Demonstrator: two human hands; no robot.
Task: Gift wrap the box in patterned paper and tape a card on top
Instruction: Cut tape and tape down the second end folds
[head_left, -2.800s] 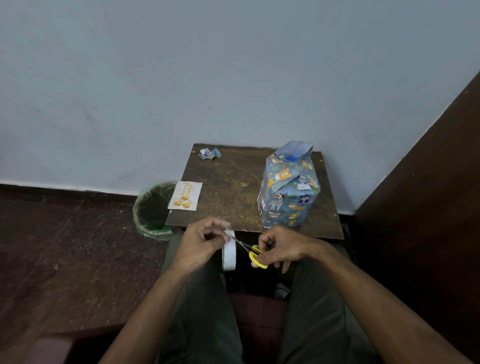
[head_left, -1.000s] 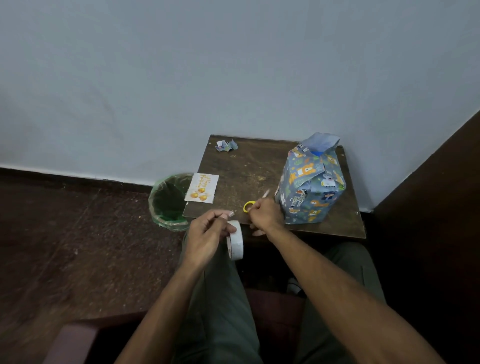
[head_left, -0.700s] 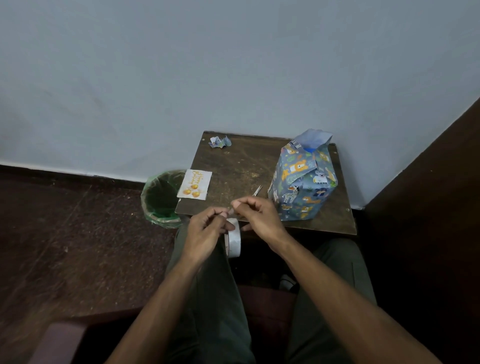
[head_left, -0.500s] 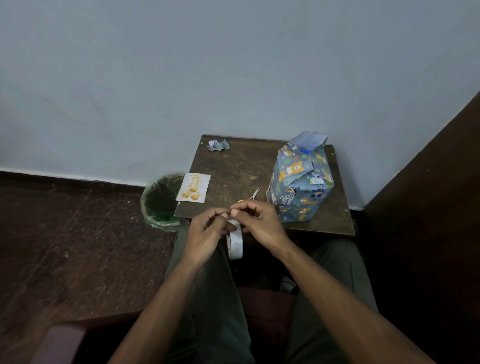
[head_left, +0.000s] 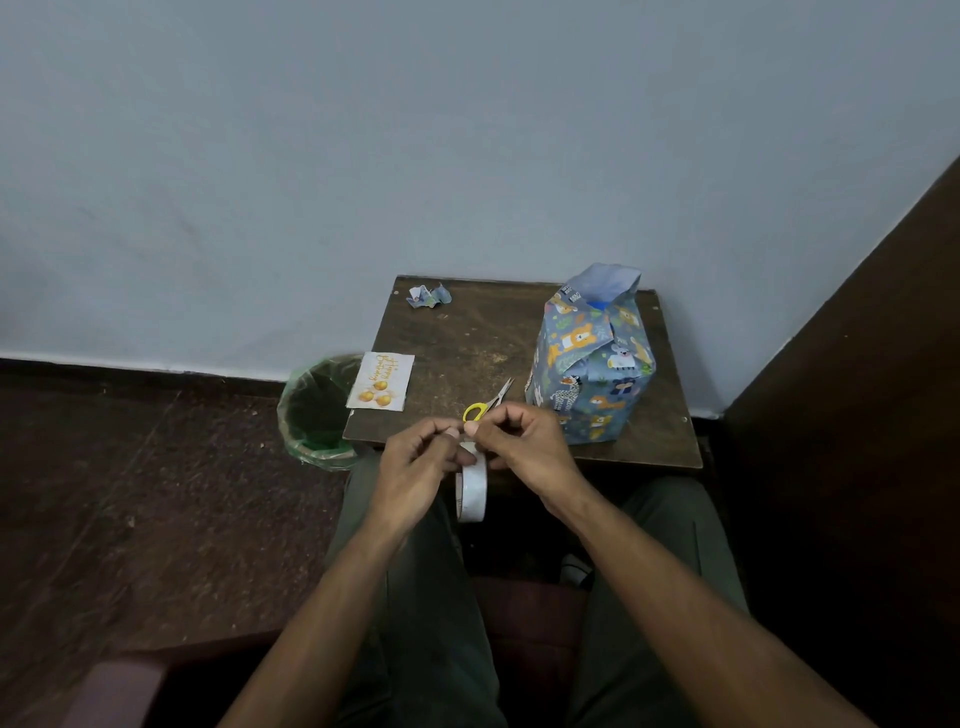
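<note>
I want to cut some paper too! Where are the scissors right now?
The scissors lie on the small wooden table, near its front edge, just beyond the hands and left of the wrapped box.

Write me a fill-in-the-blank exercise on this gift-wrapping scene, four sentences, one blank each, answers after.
1. The scissors on the table have handles coloured ____.
2. The left hand holds a roll of ____.
3. The card lies at the table's left edge, partly over the green ____.
4. The top flap of the wrapped box stands ____, not folded down.

The right hand pinches at the top of the roll.

Answers: yellow; tape; bin; open
</note>
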